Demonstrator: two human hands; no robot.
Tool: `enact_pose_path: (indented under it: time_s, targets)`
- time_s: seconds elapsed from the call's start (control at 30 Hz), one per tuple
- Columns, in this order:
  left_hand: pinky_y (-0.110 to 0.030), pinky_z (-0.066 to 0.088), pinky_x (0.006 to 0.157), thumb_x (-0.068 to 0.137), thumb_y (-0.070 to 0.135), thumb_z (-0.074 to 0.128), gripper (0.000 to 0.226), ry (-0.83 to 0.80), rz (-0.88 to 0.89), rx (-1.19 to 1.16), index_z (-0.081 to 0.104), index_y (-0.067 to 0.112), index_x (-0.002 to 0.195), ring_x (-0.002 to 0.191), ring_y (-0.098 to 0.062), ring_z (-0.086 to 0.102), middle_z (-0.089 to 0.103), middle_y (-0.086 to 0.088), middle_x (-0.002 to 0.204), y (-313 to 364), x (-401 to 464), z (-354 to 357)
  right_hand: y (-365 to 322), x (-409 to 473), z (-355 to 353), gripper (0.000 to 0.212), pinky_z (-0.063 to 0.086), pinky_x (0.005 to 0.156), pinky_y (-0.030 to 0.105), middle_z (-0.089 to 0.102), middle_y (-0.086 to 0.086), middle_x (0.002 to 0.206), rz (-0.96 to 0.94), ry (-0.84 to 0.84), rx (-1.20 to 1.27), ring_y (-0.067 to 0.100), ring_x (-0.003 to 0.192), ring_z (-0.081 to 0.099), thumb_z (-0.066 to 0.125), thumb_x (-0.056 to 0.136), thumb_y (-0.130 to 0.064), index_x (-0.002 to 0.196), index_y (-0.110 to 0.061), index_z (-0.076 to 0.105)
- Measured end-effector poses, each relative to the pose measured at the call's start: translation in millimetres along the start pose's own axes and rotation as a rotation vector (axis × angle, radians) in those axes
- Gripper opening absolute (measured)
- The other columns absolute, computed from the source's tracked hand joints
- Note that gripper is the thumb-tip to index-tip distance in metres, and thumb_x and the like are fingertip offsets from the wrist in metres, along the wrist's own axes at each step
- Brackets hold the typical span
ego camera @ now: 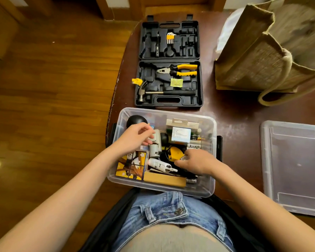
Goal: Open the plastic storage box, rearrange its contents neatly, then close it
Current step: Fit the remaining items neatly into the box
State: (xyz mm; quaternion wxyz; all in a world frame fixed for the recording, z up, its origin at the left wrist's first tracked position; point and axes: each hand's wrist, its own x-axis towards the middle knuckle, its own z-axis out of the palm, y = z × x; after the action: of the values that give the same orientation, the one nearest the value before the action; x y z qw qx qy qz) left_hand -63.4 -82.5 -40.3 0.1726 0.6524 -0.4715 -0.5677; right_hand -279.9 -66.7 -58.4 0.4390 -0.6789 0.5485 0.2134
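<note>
Storage box (210, 124) open; both hands inside, perhaps gripping.
</note>
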Motion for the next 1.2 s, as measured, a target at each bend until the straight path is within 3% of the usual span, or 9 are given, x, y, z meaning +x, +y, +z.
enact_pose_path:
  time_s: [0.1, 0.23, 0.33, 0.5, 0.7, 0.83, 0.93, 1.03, 1.2]
  targets:
    - [-0.024, 0.055, 0.076, 0.098, 0.019, 0.048, 0.019, -0.007, 0.010, 0.008, 0.060, 0.007, 0.106, 0.084, -0.017, 0.067, 0.066, -0.007, 0.099, -3.5, -7.6, -15.4, 2.5, 1.0, -1.0, 0.031, 0.044, 0.067, 0.032, 0.062, 0.005, 0.091, -0.026, 0.042, 0.024, 0.020, 0.080, 0.056, 0.057, 0.087, -0.041, 0.093, -0.010, 0.055]
    - [-0.023, 0.055, 0.076, 0.098, 0.017, 0.047, 0.016, -0.041, 0.019, 0.017, 0.059, 0.010, 0.106, 0.083, -0.014, 0.066, 0.066, -0.007, 0.100, -8.9, -10.6, -19.6, 5.0, 1.7, -3.5, 0.008, 0.041, 0.059, 0.027, 0.062, 0.005, 0.092, -0.043, 0.068, 0.053, 0.018, 0.073, 0.058, 0.045, 0.093, -0.017, 0.096, -0.012, 0.052]
    - [-0.023, 0.054, 0.076, 0.098, 0.016, 0.046, 0.017, -0.053, 0.024, 0.016, 0.059, 0.010, 0.107, 0.083, -0.014, 0.065, 0.066, -0.008, 0.099, -12.0, -9.5, -19.2, 5.0, 0.6, -2.9, 0.012, 0.040, 0.063, 0.029, 0.061, 0.005, 0.096, 0.000, 0.140, -0.065, 0.020, 0.078, 0.052, 0.045, 0.090, -0.010, 0.098, -0.015, 0.052]
    - [-0.024, 0.053, 0.078, 0.098, 0.017, 0.047, 0.016, -0.068, 0.055, 0.078, 0.060, 0.014, 0.107, 0.082, -0.008, 0.065, 0.066, -0.002, 0.098, -17.3, -10.0, -19.1, -9.8, -0.9, 10.6, 0.029, 0.037, 0.056, 0.027, 0.041, -0.001, 0.064, 0.089, 0.086, -0.486, 0.021, 0.067, 0.047, 0.048, 0.089, -0.010, 0.062, -0.014, 0.039]
    - [-0.021, 0.049, 0.080, 0.097, 0.019, 0.048, 0.014, 0.005, 0.110, 0.234, 0.060, 0.025, 0.101, 0.093, -0.007, 0.060, 0.064, 0.004, 0.100, -26.5, -9.2, -22.4, -24.2, 4.6, -5.7, 0.019, 0.037, 0.051, 0.028, 0.050, 0.003, 0.069, 0.027, 0.158, -0.159, 0.025, 0.069, 0.051, 0.043, 0.086, -0.012, 0.069, -0.011, 0.048]
    - [-0.015, 0.044, 0.073, 0.098, 0.020, 0.047, 0.016, 0.065, 0.126, 0.333, 0.061, 0.029, 0.099, 0.093, -0.005, 0.058, 0.063, 0.008, 0.100, -34.3, -8.6, -21.3, -56.3, 21.5, 3.9, 0.026, 0.049, 0.070, 0.033, 0.065, 0.010, 0.097, -0.067, 0.248, -0.016, 0.030, 0.091, 0.061, 0.047, 0.090, -0.025, 0.103, -0.007, 0.061]
    - [-0.020, 0.047, 0.076, 0.097, 0.020, 0.048, 0.016, 0.074, 0.133, 0.328, 0.061, 0.030, 0.099, 0.092, -0.005, 0.059, 0.064, 0.007, 0.099, -36.4, -10.1, -21.3, -77.6, 48.3, 15.6, 0.031, 0.041, 0.062, 0.030, 0.063, 0.007, 0.099, 0.017, 0.351, -0.143, 0.027, 0.090, 0.061, 0.046, 0.093, -0.035, 0.104, -0.008, 0.056]
    - [-0.025, 0.049, 0.081, 0.097, 0.021, 0.048, 0.016, 0.054, 0.130, 0.333, 0.061, 0.029, 0.102, 0.094, -0.007, 0.059, 0.063, 0.006, 0.103, -38.9, -11.3, -21.9, -86.9, 68.5, 24.2, 0.033, 0.037, 0.060, 0.028, 0.063, 0.005, 0.098, 0.125, 0.311, -0.202, 0.024, 0.087, 0.061, 0.045, 0.094, -0.038, 0.101, -0.009, 0.059]
    - [-0.026, 0.051, 0.082, 0.097, 0.021, 0.049, 0.015, 0.024, 0.125, 0.281, 0.059, 0.032, 0.100, 0.094, -0.008, 0.060, 0.064, 0.006, 0.102, -41.3, -12.5, -19.0, -87.7, 79.3, 26.7, 0.035, 0.044, 0.059, 0.027, 0.061, 0.002, 0.091, 0.219, 0.277, -0.006, 0.019, 0.081, 0.059, 0.057, 0.086, -0.043, 0.101, -0.012, 0.061]
